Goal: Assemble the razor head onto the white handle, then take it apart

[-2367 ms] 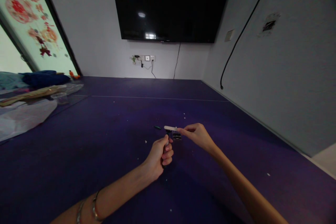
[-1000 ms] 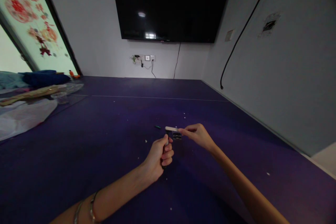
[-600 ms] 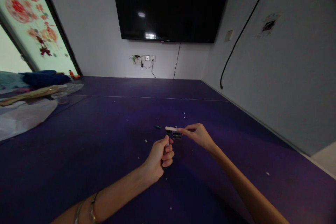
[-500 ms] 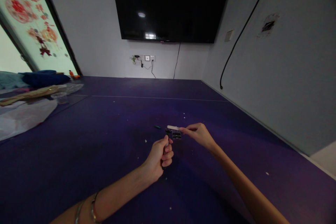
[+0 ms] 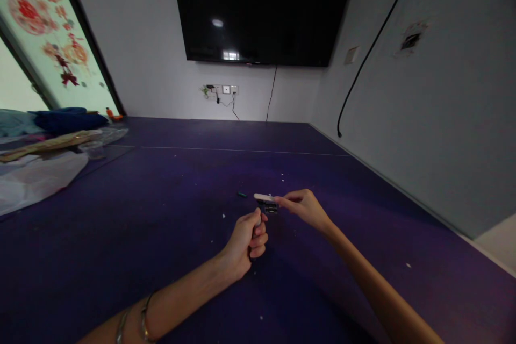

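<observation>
The left forearm slants up from the lower left, its left hand curled into a firm grip, thumb uppermost. The right forearm extends from the lower right; the right hand points leftward, fingers pinched against its thumb. Both hands sit near each other, apart.

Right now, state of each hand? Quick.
Left hand: closed around a dark-ended handle; fingers hide most of it.
Right hand: closed, pinching a white stick by its near end.
</observation>
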Tool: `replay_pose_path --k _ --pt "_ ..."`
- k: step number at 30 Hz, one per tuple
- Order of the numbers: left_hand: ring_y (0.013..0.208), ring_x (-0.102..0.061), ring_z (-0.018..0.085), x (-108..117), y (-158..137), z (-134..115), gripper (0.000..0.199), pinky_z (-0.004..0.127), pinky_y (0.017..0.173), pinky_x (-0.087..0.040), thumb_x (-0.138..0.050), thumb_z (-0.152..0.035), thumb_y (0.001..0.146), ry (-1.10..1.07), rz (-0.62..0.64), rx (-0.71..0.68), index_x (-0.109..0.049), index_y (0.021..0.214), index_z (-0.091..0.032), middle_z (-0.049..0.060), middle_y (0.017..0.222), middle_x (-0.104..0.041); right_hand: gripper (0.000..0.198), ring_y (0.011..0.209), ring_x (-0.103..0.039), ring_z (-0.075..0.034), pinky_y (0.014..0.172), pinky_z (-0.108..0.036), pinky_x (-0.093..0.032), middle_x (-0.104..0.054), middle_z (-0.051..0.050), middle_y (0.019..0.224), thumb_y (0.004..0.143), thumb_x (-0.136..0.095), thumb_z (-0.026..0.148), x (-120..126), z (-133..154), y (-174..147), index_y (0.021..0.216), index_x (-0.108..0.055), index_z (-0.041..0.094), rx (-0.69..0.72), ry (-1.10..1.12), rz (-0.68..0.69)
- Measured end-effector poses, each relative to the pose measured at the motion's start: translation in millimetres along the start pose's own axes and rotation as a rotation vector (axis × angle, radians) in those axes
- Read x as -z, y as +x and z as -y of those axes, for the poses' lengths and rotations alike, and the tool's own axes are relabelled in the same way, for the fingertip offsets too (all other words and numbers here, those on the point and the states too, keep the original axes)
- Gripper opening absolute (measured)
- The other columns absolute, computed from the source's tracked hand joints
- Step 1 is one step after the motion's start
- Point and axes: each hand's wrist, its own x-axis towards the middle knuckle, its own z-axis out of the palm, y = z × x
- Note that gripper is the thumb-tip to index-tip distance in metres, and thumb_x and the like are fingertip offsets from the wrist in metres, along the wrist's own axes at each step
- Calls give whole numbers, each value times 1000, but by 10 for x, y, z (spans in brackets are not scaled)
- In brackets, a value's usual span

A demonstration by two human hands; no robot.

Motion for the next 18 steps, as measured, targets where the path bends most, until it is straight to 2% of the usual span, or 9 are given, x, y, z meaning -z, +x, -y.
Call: replay_pose_path --k 18 --pt "32 -14 2 19 28 -42 22 16 31 -6 -40 -30 91 -26 10 -27 -48 76 -15 -9 48 -30 46 47 -39 -9 45 -23 -26 -48 1 50 76 -54 55 76 -42 6 64 -69 13 -25 8 29"
